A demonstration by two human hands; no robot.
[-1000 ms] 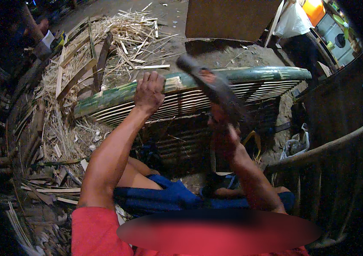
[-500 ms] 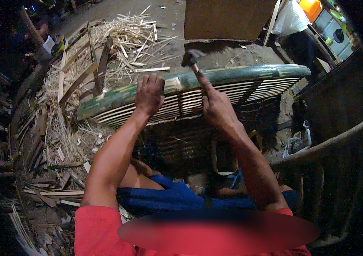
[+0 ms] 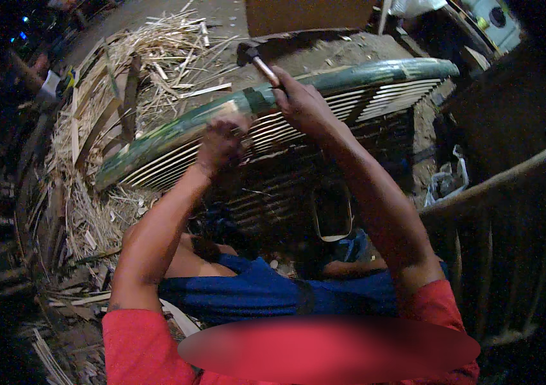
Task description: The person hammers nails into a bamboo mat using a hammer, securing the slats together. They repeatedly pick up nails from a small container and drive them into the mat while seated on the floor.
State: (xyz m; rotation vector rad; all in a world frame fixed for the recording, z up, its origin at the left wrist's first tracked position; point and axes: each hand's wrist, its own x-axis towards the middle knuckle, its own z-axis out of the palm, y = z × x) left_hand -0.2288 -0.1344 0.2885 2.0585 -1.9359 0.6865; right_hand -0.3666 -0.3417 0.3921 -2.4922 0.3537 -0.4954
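A long green bamboo pole [image 3: 173, 133] lies crosswise in front of me, with a row of pale, narrow slats [image 3: 273, 131] along its near side. My right hand [image 3: 303, 106] is wrapped round the handle of a hammer [image 3: 265, 69]. The hammer's dark head is raised beyond the pole, up and to the left of that hand. By the near side of the pole, at a pale patch on it, is my left hand [image 3: 221, 142]. Its fingers are smeared by motion, and whether they hold anything is unclear.
Bamboo shavings and split strips [image 3: 164, 54] lie heaped at the far left. A brown panel [image 3: 311, 16] stands at the back. On the right are a wooden rail [image 3: 491, 179] and a clear plastic bag [image 3: 447, 183]. A rectangular pale-rimmed object [image 3: 332, 239] is near my legs.
The view has shifted, so the pole sits higher and further left. My left hand has come off the top of the pole toward its near side. The right hand still grips the hammer.
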